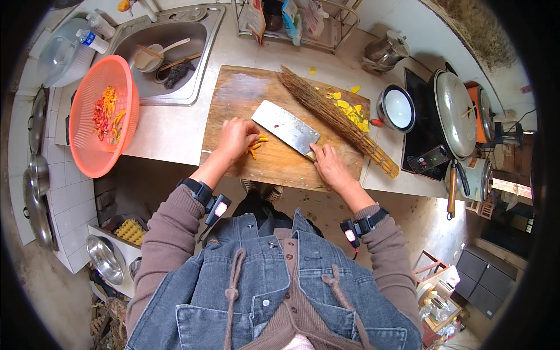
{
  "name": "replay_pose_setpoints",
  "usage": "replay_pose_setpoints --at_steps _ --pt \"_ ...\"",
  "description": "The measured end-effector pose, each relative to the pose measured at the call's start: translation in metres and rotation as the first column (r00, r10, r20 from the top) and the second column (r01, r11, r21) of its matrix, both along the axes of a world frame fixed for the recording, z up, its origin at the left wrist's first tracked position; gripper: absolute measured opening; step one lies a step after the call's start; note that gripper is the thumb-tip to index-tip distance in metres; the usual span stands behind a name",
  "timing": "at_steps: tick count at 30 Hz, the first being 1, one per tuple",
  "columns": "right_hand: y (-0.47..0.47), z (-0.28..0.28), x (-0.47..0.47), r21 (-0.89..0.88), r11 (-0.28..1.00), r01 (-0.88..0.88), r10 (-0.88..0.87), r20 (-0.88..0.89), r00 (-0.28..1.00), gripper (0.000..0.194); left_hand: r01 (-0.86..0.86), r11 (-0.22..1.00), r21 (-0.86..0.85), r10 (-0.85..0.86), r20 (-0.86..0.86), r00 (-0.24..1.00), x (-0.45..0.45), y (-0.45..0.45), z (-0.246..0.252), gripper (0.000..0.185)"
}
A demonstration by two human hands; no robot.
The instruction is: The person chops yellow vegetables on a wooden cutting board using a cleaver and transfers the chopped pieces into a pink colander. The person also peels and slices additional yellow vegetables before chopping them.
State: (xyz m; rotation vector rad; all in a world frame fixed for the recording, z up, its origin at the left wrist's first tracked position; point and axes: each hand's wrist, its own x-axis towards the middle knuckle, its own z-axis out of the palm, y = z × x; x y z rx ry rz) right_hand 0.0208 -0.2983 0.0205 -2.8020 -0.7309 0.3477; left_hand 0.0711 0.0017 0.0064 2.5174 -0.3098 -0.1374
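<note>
On the wooden cutting board (286, 171), my left hand (238, 136) has its fingers bent over several slim orange-yellow peppers (258, 144); whether it grips any of them I cannot tell. My right hand (330, 164) is closed around the handle of a cleaver (286, 127), whose broad blade lies over the middle of the board with small bits stuck on it. A bundled twig whisk (337, 122) rests diagonally across the board's right part. Beyond it are yellow cut pieces (350, 111).
At left, a coral plastic colander (76, 131) holds cut red and orange strips beside the steel sink (199, 83). A metal rack (302, 43) stands behind the board. Rightward are a bowl (397, 108), a phone (428, 159) and a lidded wok (457, 113) on the cooktop.
</note>
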Motion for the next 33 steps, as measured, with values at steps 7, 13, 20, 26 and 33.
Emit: replay_pose_setpoints --at_steps 7,13,20,26,33 --pt "0.006 0.001 -0.005 0.084 0.996 0.033 -0.036 0.031 0.999 0.054 0.061 0.998 0.019 -0.062 0.05 0.997 0.008 0.001 0.0 0.019" --pt "0.016 0.009 -0.003 0.099 0.994 0.04 -0.043 0.023 0.999 0.052 0.193 0.966 -0.174 -0.153 0.217 0.964 -0.017 0.038 0.009 0.037" --pt "0.012 0.029 -0.017 0.416 0.893 0.172 -0.122 -0.144 0.982 0.037 0.303 0.948 -0.1 -0.259 0.315 0.913 -0.028 0.023 -0.01 0.026" --pt "-0.007 0.036 -0.011 0.319 0.938 0.136 -0.04 -0.29 0.956 0.029 0.184 0.97 -0.159 -0.125 0.322 0.939 -0.033 0.0 -0.01 0.022" --pt "-0.026 0.033 -0.007 0.274 0.938 0.213 -0.111 -0.344 0.932 0.025 -0.123 0.99 -0.063 0.133 0.194 0.972 -0.025 -0.018 -0.001 0.017"
